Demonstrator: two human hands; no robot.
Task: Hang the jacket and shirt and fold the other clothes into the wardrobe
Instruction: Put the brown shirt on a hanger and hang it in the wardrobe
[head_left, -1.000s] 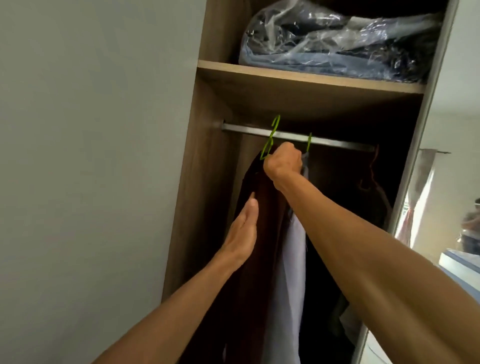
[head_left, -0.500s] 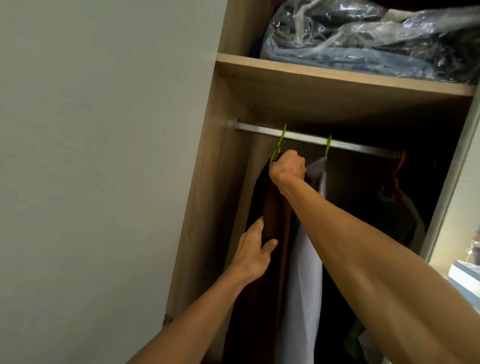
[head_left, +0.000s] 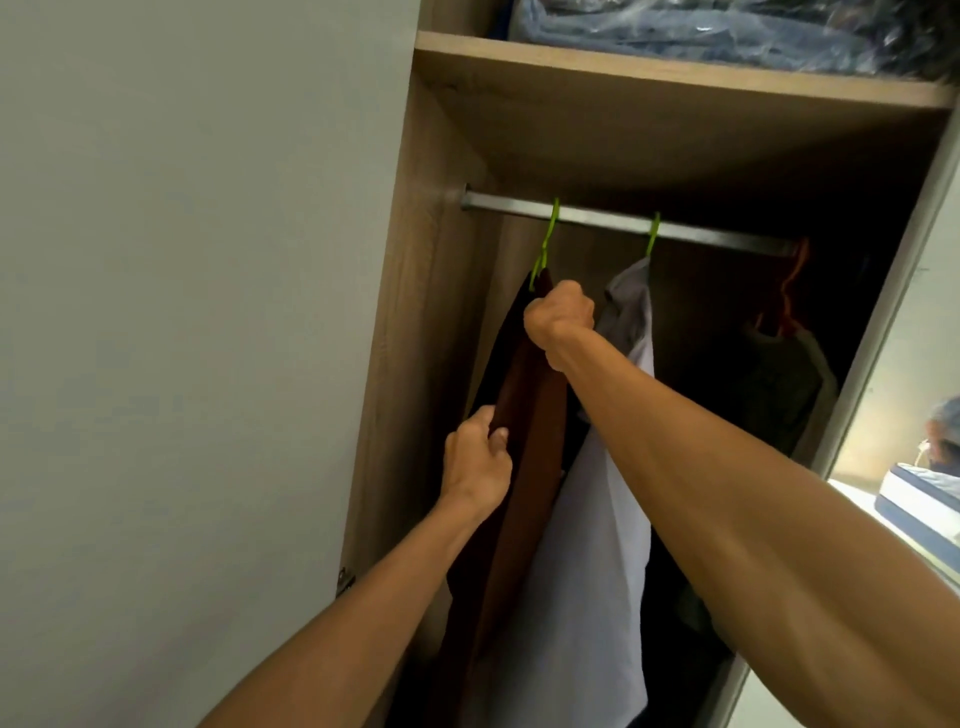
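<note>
A dark brown jacket (head_left: 524, 441) hangs from a green hanger (head_left: 545, 244) hooked over the metal rail (head_left: 602, 218) inside the wardrobe. My right hand (head_left: 558, 317) grips the jacket's top by the hanger's shoulder. Lower down, my left hand (head_left: 478, 462) pinches the jacket's left edge. Right of the jacket, a pale lilac shirt (head_left: 592, 545) hangs from a second green hanger (head_left: 652, 236) on the same rail, partly behind my right forearm.
A wooden shelf (head_left: 675, 78) above the rail carries plastic-wrapped bedding (head_left: 727, 31). A dark garment on an orange hanger (head_left: 784, 291) hangs at the rail's right end. The grey door (head_left: 208, 312) fills the left; a mirrored door (head_left: 914, 364) stands at the right.
My left hand went from flat against the jacket to lower down, pinching its edge. The hanger's hook now sits on the rail, and the view came closer.
</note>
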